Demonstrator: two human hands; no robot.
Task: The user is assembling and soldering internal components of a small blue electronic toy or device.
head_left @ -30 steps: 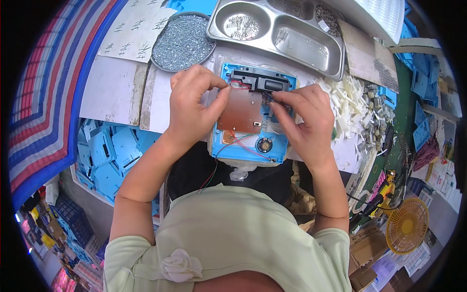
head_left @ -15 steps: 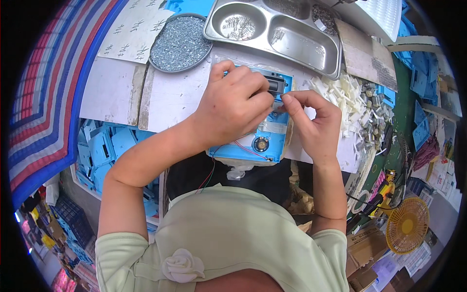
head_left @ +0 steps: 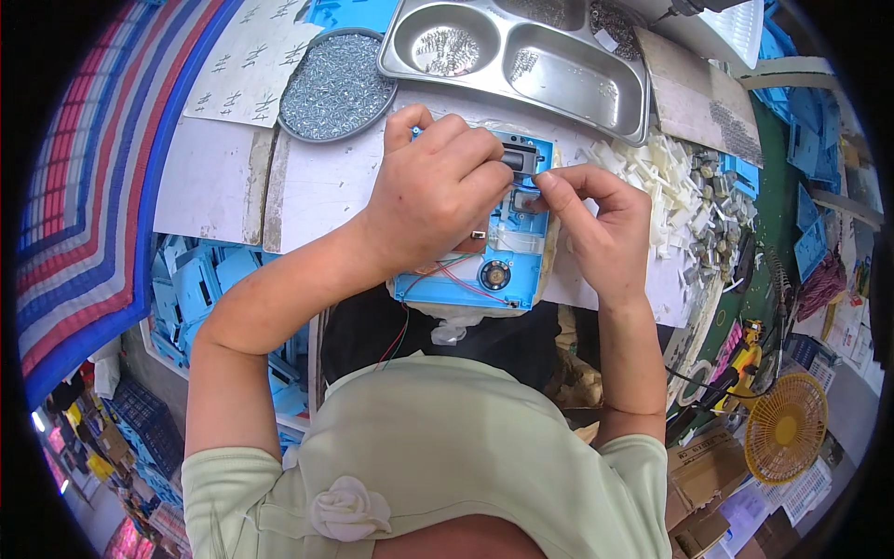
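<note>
A blue plastic housing (head_left: 430,292) lies on the table in front of me, partly covered by my hands. In its lower part sit a round black speaker (head_left: 494,274) and red and green wires (head_left: 456,276). A black rectangular part (head_left: 519,156) is fitted near its upper right. My left hand (head_left: 438,186) is closed over the housing's left side, its fingertips turned down and what they hold hidden. At the right edge my right hand (head_left: 596,219) pinches what looks like a thin dark wire (head_left: 525,187) between thumb and forefinger.
Beyond the housing stand a round grey tray of screws (head_left: 337,86) and a compartmented steel tray (head_left: 573,82) with small metal parts. White plastic pieces (head_left: 652,191) and metal parts (head_left: 715,210) are heaped at right. Blue housings (head_left: 200,284) fill a bin at left; a yellow fan (head_left: 787,429) stands lower right.
My left hand has shifted slightly left, uncovering more of the housing's middle, including a small metal switch-like part. My right hand stays pinched at the right edge. The whole view has shifted a little.
</note>
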